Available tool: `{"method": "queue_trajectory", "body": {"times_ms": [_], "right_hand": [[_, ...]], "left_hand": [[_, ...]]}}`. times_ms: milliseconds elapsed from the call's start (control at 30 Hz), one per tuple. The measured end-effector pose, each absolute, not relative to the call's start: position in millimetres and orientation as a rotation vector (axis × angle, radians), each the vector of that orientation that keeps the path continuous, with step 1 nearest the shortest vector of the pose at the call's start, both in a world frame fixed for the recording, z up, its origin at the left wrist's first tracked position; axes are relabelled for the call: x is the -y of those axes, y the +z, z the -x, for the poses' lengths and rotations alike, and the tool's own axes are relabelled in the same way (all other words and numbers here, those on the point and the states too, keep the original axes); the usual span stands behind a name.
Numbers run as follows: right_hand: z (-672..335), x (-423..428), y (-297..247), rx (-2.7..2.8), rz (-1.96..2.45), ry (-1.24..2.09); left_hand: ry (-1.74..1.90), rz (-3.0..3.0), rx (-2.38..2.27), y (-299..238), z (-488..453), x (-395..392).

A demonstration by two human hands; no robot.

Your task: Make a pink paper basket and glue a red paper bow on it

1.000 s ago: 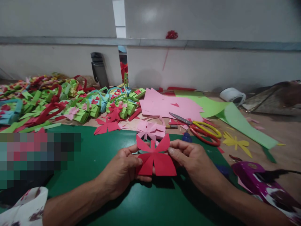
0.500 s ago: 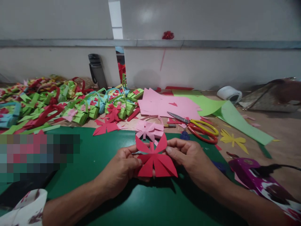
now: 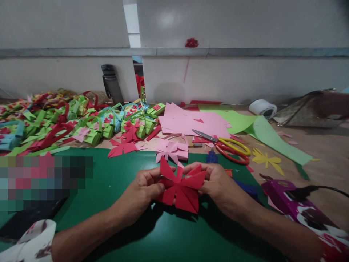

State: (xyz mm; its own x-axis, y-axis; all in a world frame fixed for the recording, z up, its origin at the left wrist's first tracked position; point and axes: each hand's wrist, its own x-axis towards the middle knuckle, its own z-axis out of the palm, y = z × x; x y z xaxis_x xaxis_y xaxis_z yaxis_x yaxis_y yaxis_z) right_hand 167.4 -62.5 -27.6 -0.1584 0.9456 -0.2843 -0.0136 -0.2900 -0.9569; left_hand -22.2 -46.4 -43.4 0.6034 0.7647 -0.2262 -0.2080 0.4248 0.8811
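Observation:
A red paper cutout [image 3: 182,187] with several slit flaps is held between both hands just above a green sheet [image 3: 152,233]. My left hand [image 3: 140,196] pinches its left side with thumb and fingers. On the right, my right hand [image 3: 216,183] grips the upper right flaps, which are bent inward. A pink paper basket [image 3: 171,151] lies right behind the cutout.
Many green, red and blue paper baskets [image 3: 68,120] are heaped at the left. Pink sheets [image 3: 191,122], light green sheets [image 3: 261,133], red-and-yellow scissors [image 3: 226,145], a yellow cutout [image 3: 265,160], a tape roll [image 3: 261,107], a dark bottle [image 3: 110,83] and a purple glue gun [image 3: 289,198] lie around.
The right hand has folded the cutout's upper right flaps toward its centre, and the cutout has tilted. The view has shifted slightly right.

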Motion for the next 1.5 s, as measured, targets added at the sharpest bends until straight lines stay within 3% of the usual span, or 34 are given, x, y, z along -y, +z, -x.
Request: {"method": "queue_trajectory", "body": {"times_ms": [267, 433, 600, 1167, 1367, 1500], "right_hand": [[-167.3, 61.4, -28.5, 1.316, 1.360, 1.423], [-167.4, 61.7, -24.5, 1.458, 1.448, 1.180], [-163.3, 67.3, -18.5, 1.622, 1.460, 1.031], [-165.0, 63.0, -15.5, 1.494, 1.402, 1.158], [-168.3, 61.5, -24.6, 1.379, 1.354, 1.221], [-168.6, 63.2, -25.0, 1.353, 1.339, 1.248]], "left_hand": [[0.749, -1.186, -0.815, -40.9, 22.7, 46.0], [1.164, -2.118, -0.979, -37.4, 29.7, 41.7], [1.159, -2.566, -0.679, -29.6, 21.9, 42.4], [0.970, -2.632, -0.630, -31.5, 22.0, 38.2], [0.974, -2.032, -1.018, -29.7, 28.9, 37.4], [0.771, -1.474, -0.940, -28.1, 24.4, 31.6]]}}
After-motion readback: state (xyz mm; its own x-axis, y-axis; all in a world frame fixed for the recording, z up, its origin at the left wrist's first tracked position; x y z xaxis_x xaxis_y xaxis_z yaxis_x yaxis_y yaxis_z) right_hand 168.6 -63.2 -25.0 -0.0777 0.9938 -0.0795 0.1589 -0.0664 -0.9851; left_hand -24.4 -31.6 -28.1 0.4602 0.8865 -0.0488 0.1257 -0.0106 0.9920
